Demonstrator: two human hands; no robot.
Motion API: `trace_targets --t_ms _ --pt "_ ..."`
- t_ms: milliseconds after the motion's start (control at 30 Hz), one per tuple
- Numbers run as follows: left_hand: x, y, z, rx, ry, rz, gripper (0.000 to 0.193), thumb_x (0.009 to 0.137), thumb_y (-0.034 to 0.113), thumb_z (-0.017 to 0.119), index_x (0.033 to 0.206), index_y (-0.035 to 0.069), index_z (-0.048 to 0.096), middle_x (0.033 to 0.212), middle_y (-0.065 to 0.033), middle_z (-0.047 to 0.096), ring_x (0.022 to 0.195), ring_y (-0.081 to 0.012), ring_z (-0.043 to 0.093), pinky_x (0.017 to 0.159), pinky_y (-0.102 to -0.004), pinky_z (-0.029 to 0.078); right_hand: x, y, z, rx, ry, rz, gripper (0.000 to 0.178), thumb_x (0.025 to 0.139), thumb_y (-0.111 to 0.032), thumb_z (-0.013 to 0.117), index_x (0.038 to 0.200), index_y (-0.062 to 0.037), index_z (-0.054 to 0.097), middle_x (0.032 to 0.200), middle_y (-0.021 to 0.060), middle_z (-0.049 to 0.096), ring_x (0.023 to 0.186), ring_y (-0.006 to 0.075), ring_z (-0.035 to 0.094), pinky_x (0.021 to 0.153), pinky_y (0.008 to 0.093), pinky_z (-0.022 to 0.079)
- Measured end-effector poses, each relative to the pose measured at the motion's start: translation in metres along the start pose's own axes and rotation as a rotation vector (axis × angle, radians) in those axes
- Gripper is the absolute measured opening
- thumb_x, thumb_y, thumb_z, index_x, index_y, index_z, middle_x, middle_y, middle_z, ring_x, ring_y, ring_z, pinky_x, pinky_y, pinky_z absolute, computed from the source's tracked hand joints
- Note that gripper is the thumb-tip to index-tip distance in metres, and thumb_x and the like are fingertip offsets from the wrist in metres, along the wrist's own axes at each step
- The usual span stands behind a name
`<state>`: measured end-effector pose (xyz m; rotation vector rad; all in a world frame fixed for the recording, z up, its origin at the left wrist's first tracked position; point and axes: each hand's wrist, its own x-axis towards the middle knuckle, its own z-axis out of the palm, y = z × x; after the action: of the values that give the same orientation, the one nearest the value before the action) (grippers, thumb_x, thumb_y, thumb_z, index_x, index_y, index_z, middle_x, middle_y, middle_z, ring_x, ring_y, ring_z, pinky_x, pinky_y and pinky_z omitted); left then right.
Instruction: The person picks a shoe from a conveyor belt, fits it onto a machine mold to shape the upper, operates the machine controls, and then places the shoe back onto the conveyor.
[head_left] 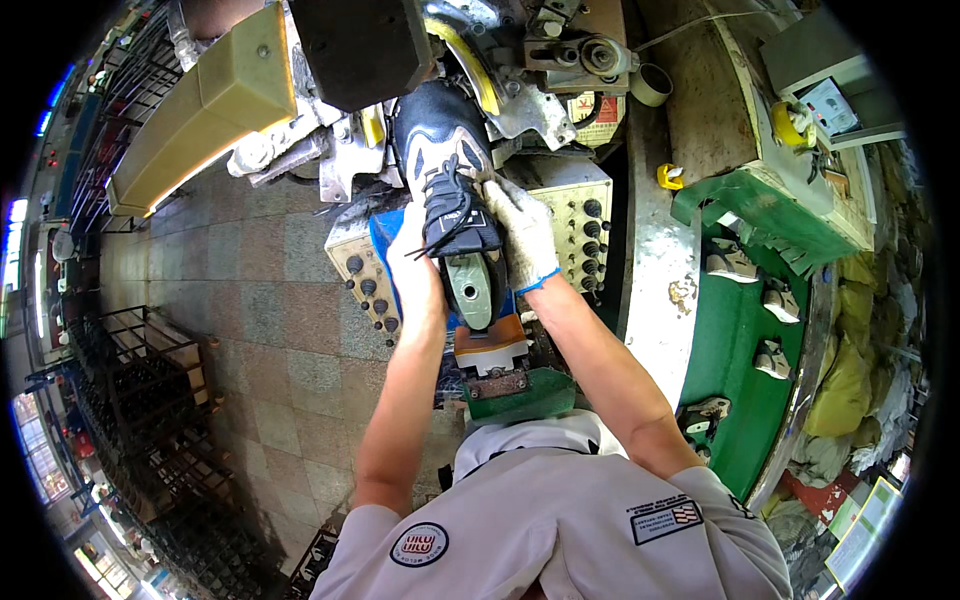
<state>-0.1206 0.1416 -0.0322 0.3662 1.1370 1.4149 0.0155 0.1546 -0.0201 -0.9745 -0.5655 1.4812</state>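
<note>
A dark blue and pale grey sneaker [443, 150] with dark laces points toe-first into a metal machine [350, 160], between its plates. A grey-green shoe last [470, 288] with a round hole fills the shoe's heel opening. Along the shoe's left side, my left hand [415, 260] is closed on it; its fingertips are partly hidden. My right hand [522, 235], in a white glove with a blue cuff, grips the right side near the laces. Below the heel is a tan-brown pad [490, 342] on a metal bracket.
Control boxes with black knobs [585, 225] flank the shoe. A beige machine arm [210, 110] reaches out at the left. On the right, a green conveyor belt [735, 330] carries several shoes [732, 262] beside a metal ledge [660, 290]. Dark racks [150, 400] stand far left.
</note>
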Motion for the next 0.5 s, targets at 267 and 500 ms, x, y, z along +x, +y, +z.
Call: trace_targets --t_ms 267,500 --pt "-0.012 -0.028 0.003 -0.233 -0.193 -0.066 0.036 0.109 0.035 0.044 0.125 0.007 0.062 0.111 -0.0032 0.070 0.097 -0.0153 0.066 0.089 -0.0307 0.052 0.009 0.003 -0.012 -0.191 0.049 0.001 0.037 0.098 -0.024 0.067 0.122 0.0053 0.068 0.108 0.0075 0.072 0.094 0.0121 0.063 0.085 0.0274 0.052" --pt "-0.007 -0.025 -0.001 -0.232 -0.258 -0.045 0.033 0.108 0.022 0.046 0.131 0.003 0.059 0.113 -0.0050 0.069 0.098 -0.0150 0.066 0.089 -0.0301 0.052 0.009 0.005 -0.010 -0.216 0.049 -0.046 0.035 0.098 -0.023 0.067 0.119 0.0049 0.070 0.106 0.0064 0.072 0.092 0.0111 0.062 0.083 0.0267 0.051"
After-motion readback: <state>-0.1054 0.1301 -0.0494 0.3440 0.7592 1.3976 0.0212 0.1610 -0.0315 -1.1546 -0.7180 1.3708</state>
